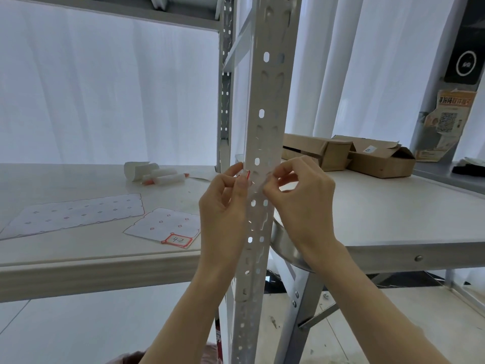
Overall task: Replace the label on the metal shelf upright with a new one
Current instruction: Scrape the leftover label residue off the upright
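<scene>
A grey perforated metal shelf upright (265,106) runs top to bottom through the middle of the view. My left hand (225,206) pinches a small red-edged label (247,175) at the upright's left edge, just above shelf height. My right hand (301,198) has its fingertips pinched against the upright's front face beside that label; whether they grip the label is unclear. A new red-bordered label marked "4-2" (179,240) lies on a backing sheet (164,224) on the shelf to the left.
On the left shelf board (78,256) lie a larger used sticker sheet (76,214), a roll of paper (136,169) and marker pens (165,178). Open cardboard boxes (367,156) sit on the white table (393,211) at right. A metal bowl rim (284,245) shows behind the upright.
</scene>
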